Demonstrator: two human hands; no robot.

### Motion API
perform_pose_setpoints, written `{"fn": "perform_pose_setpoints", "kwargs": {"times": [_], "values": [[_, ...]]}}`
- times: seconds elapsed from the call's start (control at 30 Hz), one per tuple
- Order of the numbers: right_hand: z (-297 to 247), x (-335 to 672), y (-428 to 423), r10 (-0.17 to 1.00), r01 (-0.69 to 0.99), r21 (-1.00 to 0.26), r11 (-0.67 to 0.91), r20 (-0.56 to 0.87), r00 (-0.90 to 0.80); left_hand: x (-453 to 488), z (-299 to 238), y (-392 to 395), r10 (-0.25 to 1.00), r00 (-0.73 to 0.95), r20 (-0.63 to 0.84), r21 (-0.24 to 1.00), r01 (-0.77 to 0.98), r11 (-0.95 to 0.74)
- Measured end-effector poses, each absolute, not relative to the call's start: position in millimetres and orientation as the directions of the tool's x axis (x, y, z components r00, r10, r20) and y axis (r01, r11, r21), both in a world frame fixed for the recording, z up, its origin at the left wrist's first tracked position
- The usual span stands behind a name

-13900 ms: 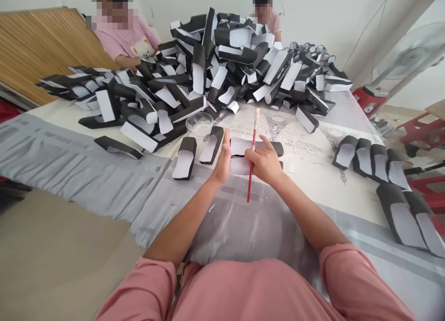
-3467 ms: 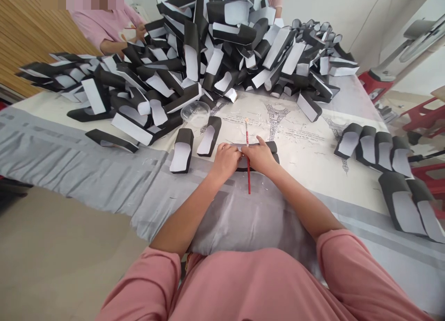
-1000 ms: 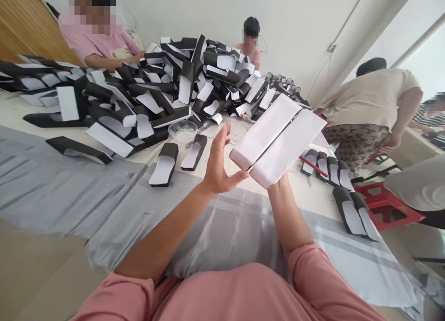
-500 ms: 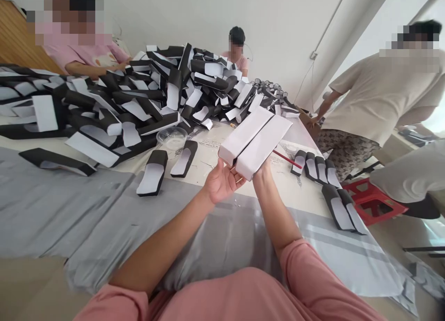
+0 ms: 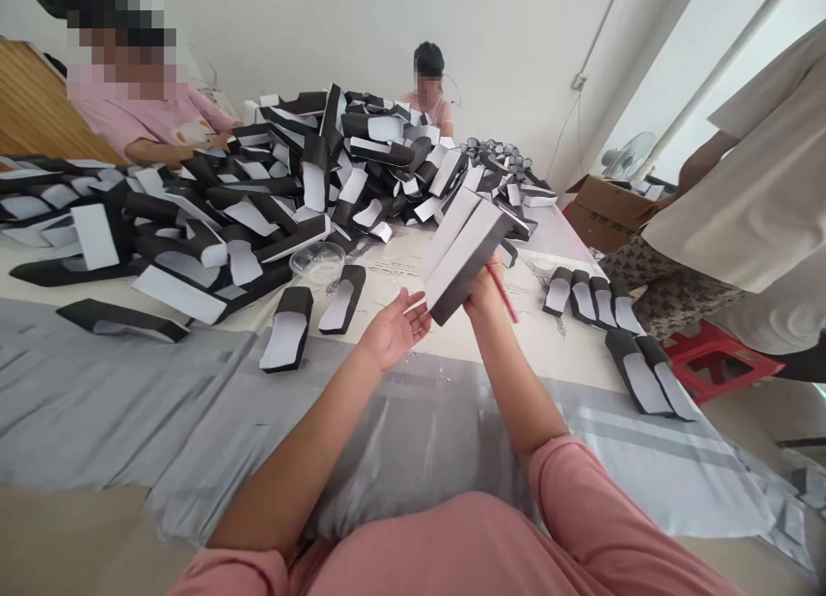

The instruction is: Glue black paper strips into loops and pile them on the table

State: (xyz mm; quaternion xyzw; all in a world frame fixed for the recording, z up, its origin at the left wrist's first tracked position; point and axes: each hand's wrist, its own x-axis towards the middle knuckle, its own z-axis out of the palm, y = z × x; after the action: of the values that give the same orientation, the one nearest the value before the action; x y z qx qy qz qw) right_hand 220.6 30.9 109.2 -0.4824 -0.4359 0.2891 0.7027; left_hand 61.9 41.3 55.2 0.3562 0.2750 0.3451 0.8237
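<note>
Over the table, my right hand [image 5: 483,293] grips a pair of black-and-white paper boxes [image 5: 465,254] side by side, tilted, with a black side toward the lower right. A thin red stick [image 5: 505,297] is also in that hand, pointing down to the right; its kind I cannot make out. Close to the boxes' lower left end is my left hand [image 5: 396,329], palm up, fingers spread. Its fingertips are at the box edge, and I cannot tell whether they touch. Left of it lie two similar boxes with curved white fronts [image 5: 285,331].
A large heap of black-and-white boxes [image 5: 316,179] covers the table's far side. A clear plastic bowl [image 5: 317,261] sits before it. Several boxes [image 5: 584,297] line the right edge. Beyond stand a red stool [image 5: 723,355] and a cardboard box [image 5: 603,213]. Three other people are around the table.
The two boxes have turned in my right hand, bringing a black side into view. My left hand has moved off their lower end, leftward. The person on the right has come closer.
</note>
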Motion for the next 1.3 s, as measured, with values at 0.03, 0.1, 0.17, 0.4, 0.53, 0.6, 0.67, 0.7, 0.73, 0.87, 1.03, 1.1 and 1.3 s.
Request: {"fn": "perform_pose_setpoints", "kwargs": {"times": [0.03, 0.1, 0.17, 0.4, 0.53, 0.6, 0.67, 0.7, 0.73, 0.87, 1.03, 1.1, 1.3], "values": [[109.0, 220.4, 31.6, 0.791, 0.031, -0.908, 0.417, 0.38, 0.479, 59.6, 52.8, 47.6, 0.8, 0.551, -0.238, 0.793, -0.366, 0.488], [107.4, 222.1, 33.0, 0.745, 0.136, -0.87, 0.475, 0.479, 0.464, 55.8, 45.8, 60.5, 0.858, 0.443, -0.261, 0.835, -0.342, 0.431], [104.2, 225.7, 34.1, 0.762, 0.301, -0.85, 0.432, 0.523, 0.382, 52.7, 37.5, 72.1, 0.912, 0.339, -0.23, 0.893, -0.298, 0.336], [98.3, 231.6, 35.0, 0.846, 0.881, -0.395, 0.259, 0.534, -0.009, 32.2, 51.3, 76.8, 0.918, -0.069, 0.391, 0.92, -0.002, -0.393], [98.3, 222.0, 42.1, 0.881, 0.95, -0.037, 0.31, 0.388, -0.272, 19.8, 72.9, 66.7, 0.698, 0.132, 0.704, 0.598, 0.42, -0.682], [92.5, 215.1, 45.7, 0.867, 0.925, 0.073, 0.373, 0.328, -0.375, 19.7, 70.3, 65.7, 0.698, 0.263, 0.666, 0.488, 0.554, -0.674], [81.1, 209.1, 47.6, 0.846, 0.888, 0.137, 0.439, 0.271, -0.459, 23.0, 59.1, 67.0, 0.742, 0.36, 0.565, 0.419, 0.649, -0.634], [73.6, 207.1, 48.0, 0.837, 0.871, 0.154, 0.466, 0.242, -0.491, 25.4, 51.8, 67.9, 0.768, 0.397, 0.502, 0.389, 0.69, -0.611], [65.2, 205.9, 48.1, 0.831, 0.857, 0.163, 0.489, 0.212, -0.515, 28.0, 44.3, 68.6, 0.791, 0.431, 0.434, 0.354, 0.726, -0.59], [33.5, 208.7, 48.6, 0.831, 0.838, 0.146, 0.526, 0.123, -0.543, 39.7, 21.8, 67.3, 0.823, 0.528, 0.209, 0.215, 0.796, -0.566], [16.8, 215.1, 49.9, 0.847, 0.851, 0.059, 0.522, 0.085, -0.526, 54.9, 9.4, 62.6, 0.825, 0.551, 0.124, 0.229, 0.794, -0.564], [16.4, 215.1, 50.2, 0.854, 0.858, 0.046, 0.512, 0.081, -0.514, 58.9, 6.4, 62.6, 0.828, 0.549, 0.116, 0.241, 0.793, -0.559], [25.8, 214.9, 50.7, 0.867, 0.861, 0.134, 0.49, 0.024, -0.497, 53.6, 8.1, 64.0, 0.84, 0.535, 0.086, 0.216, 0.814, -0.54]]}}
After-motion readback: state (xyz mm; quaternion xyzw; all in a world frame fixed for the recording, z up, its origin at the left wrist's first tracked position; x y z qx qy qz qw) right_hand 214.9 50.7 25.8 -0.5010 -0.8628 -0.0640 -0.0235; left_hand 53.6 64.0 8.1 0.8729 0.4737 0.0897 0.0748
